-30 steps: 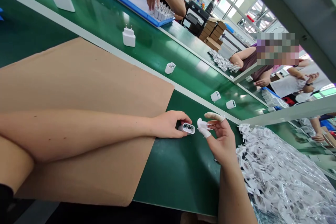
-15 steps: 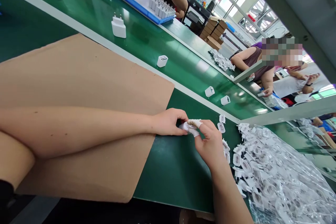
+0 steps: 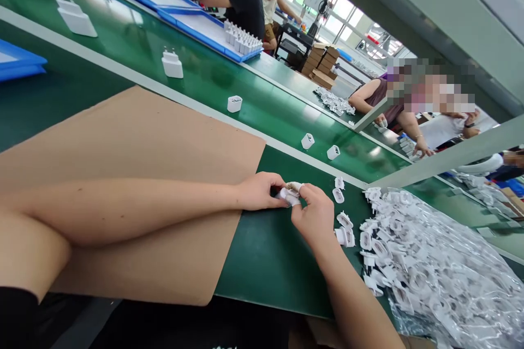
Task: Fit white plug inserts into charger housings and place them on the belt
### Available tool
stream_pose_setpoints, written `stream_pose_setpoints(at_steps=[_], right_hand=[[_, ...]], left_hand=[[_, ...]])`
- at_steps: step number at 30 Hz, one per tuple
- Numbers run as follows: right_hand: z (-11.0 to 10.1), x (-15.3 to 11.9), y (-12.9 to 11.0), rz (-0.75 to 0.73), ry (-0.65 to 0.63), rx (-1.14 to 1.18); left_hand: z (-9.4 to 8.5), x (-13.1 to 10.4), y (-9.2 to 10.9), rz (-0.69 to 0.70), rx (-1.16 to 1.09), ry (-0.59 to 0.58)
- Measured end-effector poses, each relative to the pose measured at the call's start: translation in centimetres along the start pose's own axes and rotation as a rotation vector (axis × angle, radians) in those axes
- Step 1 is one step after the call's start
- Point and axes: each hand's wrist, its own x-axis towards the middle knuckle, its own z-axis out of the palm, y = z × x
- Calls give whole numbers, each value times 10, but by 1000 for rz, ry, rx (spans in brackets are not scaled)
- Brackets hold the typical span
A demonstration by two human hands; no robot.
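Observation:
My left hand [image 3: 262,191] pinches a small white plastic part [image 3: 283,194] just past the right edge of the brown cardboard sheet [image 3: 184,136]. Across from it, my right hand [image 3: 314,208] grips the same part, with white covers on its thumb and finger. The two hands meet over the dark green tabletop [image 3: 262,256]. Fingers hide much of the part. Beside my right hand lie a few loose white pieces [image 3: 338,195]. Farther right is a large heap of white plastic pieces [image 3: 434,262] on clear plastic.
Beyond a pale rail, a green conveyor surface [image 3: 196,92] carries spaced white housings [image 3: 234,103] and plug adapters [image 3: 172,64]. A blue tray [image 3: 241,57] holds upright adapters across it. A slanted metal post [image 3: 450,166] crosses at right. Several people work beyond.
The view has shifted; more of the far side shows. White housings on the conveyor have moved left in view. Both hands still hold the part, slightly closer together.

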Motion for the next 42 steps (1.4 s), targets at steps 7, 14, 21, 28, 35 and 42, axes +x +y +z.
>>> stream_pose_setpoints(at_steps=[7, 14, 21, 28, 35, 42], right_hand=[[-12, 18, 56, 238, 147, 225], [-12, 25, 115, 619, -218, -392], [-6, 26, 130, 503, -221, -390], [-7, 25, 120, 499, -217, -372], [-6, 26, 113, 497, -194, -312], [-7, 23, 103, 470, -218, -283]], left_hand=[[-6, 54, -7, -11, 180, 113], [-66, 156, -42, -195, 446, 651], [-119, 169, -67, -316, 595, 752], [-213, 118, -98, -604, 592, 1041], [-189, 111, -73, -305, 570, 815], [-116, 170, -51, -400, 502, 402]])
